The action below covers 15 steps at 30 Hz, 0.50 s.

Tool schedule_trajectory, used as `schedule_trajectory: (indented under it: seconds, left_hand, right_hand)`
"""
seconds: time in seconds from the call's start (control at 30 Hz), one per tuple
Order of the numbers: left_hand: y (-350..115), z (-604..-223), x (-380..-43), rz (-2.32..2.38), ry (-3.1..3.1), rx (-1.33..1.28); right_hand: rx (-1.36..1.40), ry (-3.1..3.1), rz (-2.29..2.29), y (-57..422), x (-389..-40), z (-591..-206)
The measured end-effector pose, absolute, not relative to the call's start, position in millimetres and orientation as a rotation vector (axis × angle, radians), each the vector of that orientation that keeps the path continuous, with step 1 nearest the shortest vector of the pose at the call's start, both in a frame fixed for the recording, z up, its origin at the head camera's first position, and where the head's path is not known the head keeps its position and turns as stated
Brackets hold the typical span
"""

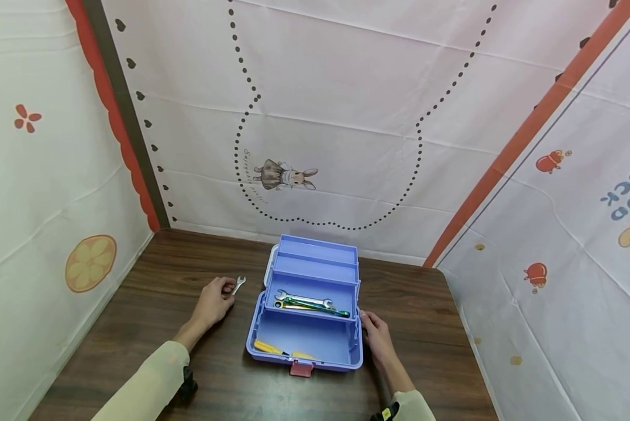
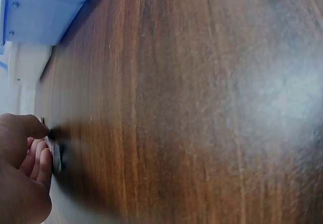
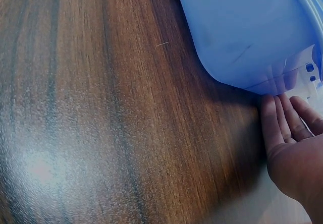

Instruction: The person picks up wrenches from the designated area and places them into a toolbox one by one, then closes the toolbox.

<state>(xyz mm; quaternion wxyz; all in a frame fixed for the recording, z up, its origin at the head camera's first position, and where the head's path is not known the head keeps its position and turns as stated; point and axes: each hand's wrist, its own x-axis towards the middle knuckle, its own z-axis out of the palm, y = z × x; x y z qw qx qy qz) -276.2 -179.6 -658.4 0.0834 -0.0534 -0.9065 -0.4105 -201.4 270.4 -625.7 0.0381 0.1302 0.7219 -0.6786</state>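
Left of the toolbox, my left hand [image 1: 213,300] pinches a small silver wrench [image 1: 238,284] low over the table, its open end pointing away from me. In the left wrist view the thumb and curled fingers [image 2: 43,164] close on the wrench, which they partly hide. The blue-violet toolbox [image 1: 257,330] stands with its lid and tray folded out. Several wrenches [image 1: 309,301] lie in the tray, one silver, one green. A yellow-handled screwdriver [image 1: 268,348] lies in the bottom. My right hand [image 1: 379,339] rests its straight fingers [image 3: 285,118] against the toolbox's right side.
A dark wood-grain table [image 1: 425,351] carries everything. White printed cloth [image 1: 336,146] walls it in at the back and both sides. The toolbox's red latch [image 1: 301,369] hangs at its front edge. Another yellow piece [image 1: 303,355] lies beside the screwdriver.
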Motion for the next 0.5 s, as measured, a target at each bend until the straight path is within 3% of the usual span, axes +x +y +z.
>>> schedule_trajectory:
  seconds: [0.5]
  left_hand:
    - [-179.5, -657.4, -282.7, -1.115, -2.803, -0.193]
  right_hand:
    - [0.394, 2.208, -2.097, 269.9, -201.9, -627.0]
